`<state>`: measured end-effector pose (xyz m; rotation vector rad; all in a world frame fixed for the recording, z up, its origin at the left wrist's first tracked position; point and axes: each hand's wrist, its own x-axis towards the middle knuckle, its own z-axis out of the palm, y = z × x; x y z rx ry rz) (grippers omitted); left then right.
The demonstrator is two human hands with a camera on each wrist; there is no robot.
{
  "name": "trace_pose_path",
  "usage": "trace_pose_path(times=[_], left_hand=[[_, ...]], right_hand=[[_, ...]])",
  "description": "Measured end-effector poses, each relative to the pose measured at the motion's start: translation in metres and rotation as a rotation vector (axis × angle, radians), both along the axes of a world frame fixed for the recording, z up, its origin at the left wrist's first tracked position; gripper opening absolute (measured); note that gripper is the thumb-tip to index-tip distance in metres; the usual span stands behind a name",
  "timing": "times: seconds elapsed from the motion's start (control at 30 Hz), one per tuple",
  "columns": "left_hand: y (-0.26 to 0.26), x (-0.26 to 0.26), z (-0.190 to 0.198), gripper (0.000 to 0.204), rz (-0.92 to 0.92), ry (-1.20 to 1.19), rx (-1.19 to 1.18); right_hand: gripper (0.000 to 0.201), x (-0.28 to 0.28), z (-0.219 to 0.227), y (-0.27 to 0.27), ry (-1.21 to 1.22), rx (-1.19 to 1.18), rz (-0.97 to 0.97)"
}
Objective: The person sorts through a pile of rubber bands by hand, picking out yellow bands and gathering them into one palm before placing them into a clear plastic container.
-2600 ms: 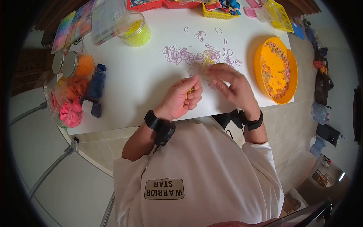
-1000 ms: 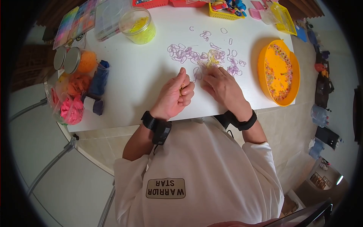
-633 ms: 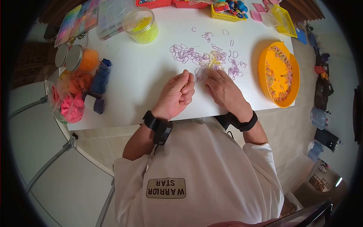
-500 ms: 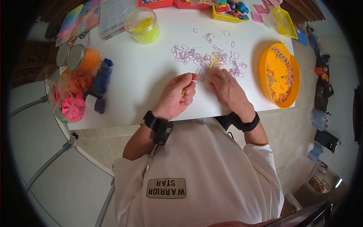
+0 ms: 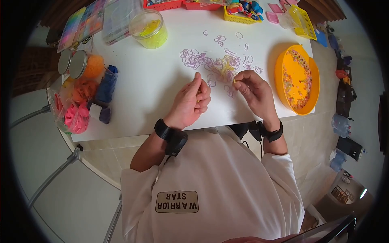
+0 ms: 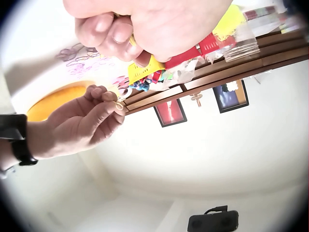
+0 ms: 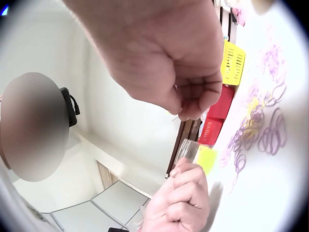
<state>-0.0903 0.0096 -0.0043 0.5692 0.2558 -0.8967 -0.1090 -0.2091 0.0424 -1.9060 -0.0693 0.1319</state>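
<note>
My left hand (image 5: 188,101) is curled into a loose fist around yellow rubber bands (image 6: 133,41), mostly hidden by the fingers, with the thumb pointing up. To its right, above the table, my right hand (image 5: 258,95) pinches one small yellow rubber band (image 6: 118,105) between thumb and fingertips. Just beyond both hands, a scattered pile of purple rubber bands (image 5: 194,58) spreads over the white table (image 5: 137,89). Some yellow rubber bands (image 5: 227,67) lie mixed into the middle of that pile.
On the right stands an orange tray (image 5: 279,77) of small beads. A clear jar (image 5: 152,38) of bright yellow bands is at the back left. Lidded jars and bags of coloured bands (image 5: 77,117) line the left side. Baskets (image 5: 243,18) sit along the far edge.
My right hand has come up from the pile and back toward the right, now with a yellow rubber band in its fingertips. The left hand stays nearly in place, its thumb raised again.
</note>
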Motion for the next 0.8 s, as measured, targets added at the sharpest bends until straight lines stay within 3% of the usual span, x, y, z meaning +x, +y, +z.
trace_pose_path(times=[0.1, 0.2, 0.47, 0.57, 0.7, 0.8], left_hand=[[-0.01, -0.002, -0.003, 0.039, -0.078, -0.011, 0.003], [-0.018, -0.003, -0.004, 0.039, -0.164, 0.096, -0.045], [-0.018, -0.001, 0.0, 0.04, -0.139, 0.015, 0.007], [-0.014, 0.0, 0.0, 0.043, -0.141, -0.076, -0.01], [-0.007, 0.001, 0.002, 0.049, -0.073, 0.011, -0.02], [0.001, 0.002, 0.002, 0.05, -0.026, 0.072, -0.022]], right_hand=[[0.014, -0.003, 0.008, 0.014, -0.129, -0.114, 0.127], [0.02, 0.004, -0.001, 0.022, -0.405, -0.324, 0.344], [0.015, 0.006, 0.003, 0.016, -0.395, -0.273, 0.288], [0.015, 0.019, -0.006, 0.007, -0.229, -0.403, 0.126], [0.019, 0.029, -0.02, 0.005, -0.256, -0.638, 0.135], [0.021, 0.031, -0.029, 0.007, -0.303, -0.675, 0.194]])
